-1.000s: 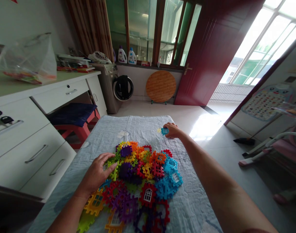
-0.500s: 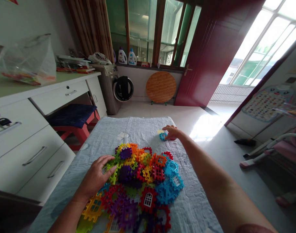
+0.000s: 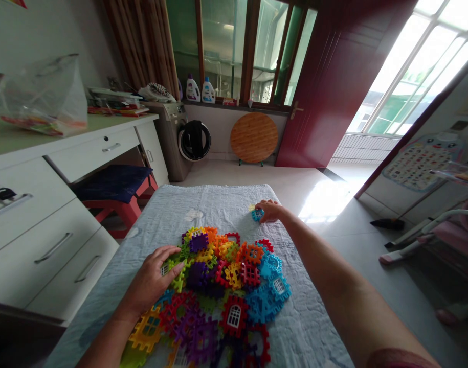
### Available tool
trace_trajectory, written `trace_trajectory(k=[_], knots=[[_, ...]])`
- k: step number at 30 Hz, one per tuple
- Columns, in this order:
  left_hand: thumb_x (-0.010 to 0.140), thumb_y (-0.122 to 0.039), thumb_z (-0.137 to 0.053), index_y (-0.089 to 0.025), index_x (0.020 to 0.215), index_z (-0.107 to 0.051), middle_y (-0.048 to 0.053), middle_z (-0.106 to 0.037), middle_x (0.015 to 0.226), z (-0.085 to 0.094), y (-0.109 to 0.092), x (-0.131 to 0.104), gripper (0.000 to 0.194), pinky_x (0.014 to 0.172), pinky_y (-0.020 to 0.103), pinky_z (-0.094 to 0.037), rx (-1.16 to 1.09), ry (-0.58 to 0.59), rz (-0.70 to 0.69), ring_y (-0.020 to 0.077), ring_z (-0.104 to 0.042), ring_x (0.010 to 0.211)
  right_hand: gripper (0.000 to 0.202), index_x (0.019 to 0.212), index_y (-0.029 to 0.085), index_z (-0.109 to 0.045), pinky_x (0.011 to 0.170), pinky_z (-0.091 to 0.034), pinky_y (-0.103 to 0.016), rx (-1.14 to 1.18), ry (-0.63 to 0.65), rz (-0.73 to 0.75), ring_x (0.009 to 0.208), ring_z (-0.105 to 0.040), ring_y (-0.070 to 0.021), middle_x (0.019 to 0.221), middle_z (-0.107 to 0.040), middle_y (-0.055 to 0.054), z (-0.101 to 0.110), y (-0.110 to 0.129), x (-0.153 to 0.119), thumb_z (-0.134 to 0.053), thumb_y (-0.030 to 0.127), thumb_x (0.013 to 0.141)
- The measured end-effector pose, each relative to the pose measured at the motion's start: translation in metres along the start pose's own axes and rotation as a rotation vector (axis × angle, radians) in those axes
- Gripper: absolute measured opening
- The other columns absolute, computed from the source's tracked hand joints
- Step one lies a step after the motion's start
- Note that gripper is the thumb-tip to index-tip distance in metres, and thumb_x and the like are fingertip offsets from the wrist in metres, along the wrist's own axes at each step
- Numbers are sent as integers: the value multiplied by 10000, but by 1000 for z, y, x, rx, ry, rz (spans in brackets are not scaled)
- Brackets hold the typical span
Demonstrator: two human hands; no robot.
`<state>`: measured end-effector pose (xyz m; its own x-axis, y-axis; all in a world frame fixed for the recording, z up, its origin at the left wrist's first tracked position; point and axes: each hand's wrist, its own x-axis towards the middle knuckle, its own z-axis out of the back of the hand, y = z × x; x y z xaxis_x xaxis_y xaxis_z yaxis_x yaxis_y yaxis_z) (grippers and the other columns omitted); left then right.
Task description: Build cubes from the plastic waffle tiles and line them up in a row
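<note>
At the far right of the cloth-covered table, my right hand (image 3: 270, 210) has its fingers curled onto a small blue building block (image 3: 257, 214) with a white window insert. My left hand (image 3: 159, 272) lies at the left edge of a pile of toothed plastic building blocks (image 3: 234, 276). Its thumb and fingers are apart, over lime-green blocks (image 3: 177, 278). Red, orange, yellow, purple and blue blocks overlap in the pile, several with window inserts. Blue ones (image 3: 266, 301) gather on its right side.
A grey patterned cloth (image 3: 214, 204) covers the table. A red stool (image 3: 122, 212) with a dark cushion and a white drawer desk (image 3: 61, 204) stand at left. Beyond are a washing machine (image 3: 174, 140) and a round wooden tabletop (image 3: 254, 138). A pink chair (image 3: 452, 235) is at right.
The fingers of my right hand have drawn in more closely around the blue block, and red beside that hand no longer shows. My left hand and the pile look the same.
</note>
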<state>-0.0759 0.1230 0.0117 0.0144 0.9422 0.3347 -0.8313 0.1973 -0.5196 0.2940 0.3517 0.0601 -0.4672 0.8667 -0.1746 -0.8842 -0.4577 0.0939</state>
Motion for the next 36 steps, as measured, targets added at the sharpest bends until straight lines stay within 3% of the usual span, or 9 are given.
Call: trace_trajectory(k=[3,7,14,27,32,36], knots=[[802,-542,-546,-213,1045,-643,75,-639,1132,0,1,0,421,984,395,-457,2,2,2,252,-590,1085,681,1292,246,-509,932,-396,-359,53,-46,-12,1135,-494,-274,1294,-528,-72,11,-11,-1,-739,355,660],[801,-547,-545,-213,1040,-643,76,-638,1130,-1,0,0,422,984,394,-456,-4,1,8,253,-587,1087,603,1332,228,-463,947,-390,-307,78,-90,-24,1167,-479,-233,1326,-506,-68,21,-18,-5,-648,332,768],[803,-542,-548,-209,1039,-643,83,-639,1129,-1,1,0,419,983,404,-454,-8,1,-5,254,-590,1078,608,1174,255,-605,929,-363,-418,-5,4,-1,1128,-474,-331,1227,-570,-80,2,6,-5,-767,332,593],[802,-544,-541,-207,1030,-646,82,-646,1117,2,-3,1,421,968,388,-467,-8,-10,-12,251,-600,1065,539,1137,241,-619,933,-346,-442,-57,18,-14,1102,-474,-328,1187,-570,-101,1,19,-4,-738,321,617],[805,-543,-534,-205,1042,-642,81,-636,1130,2,-2,1,427,986,400,-452,-3,16,1,253,-591,1079,749,1326,249,-475,1003,-308,-479,-19,-66,-55,1207,-405,-347,1348,-466,-109,8,24,-17,-747,347,636],[804,-547,-534,-202,1045,-636,83,-630,1132,2,-1,1,433,983,396,-451,7,24,-7,254,-584,1087,672,1336,206,-454,1006,-355,-424,188,-225,56,1191,-453,-282,1330,-484,-113,10,28,-48,-688,323,717]])
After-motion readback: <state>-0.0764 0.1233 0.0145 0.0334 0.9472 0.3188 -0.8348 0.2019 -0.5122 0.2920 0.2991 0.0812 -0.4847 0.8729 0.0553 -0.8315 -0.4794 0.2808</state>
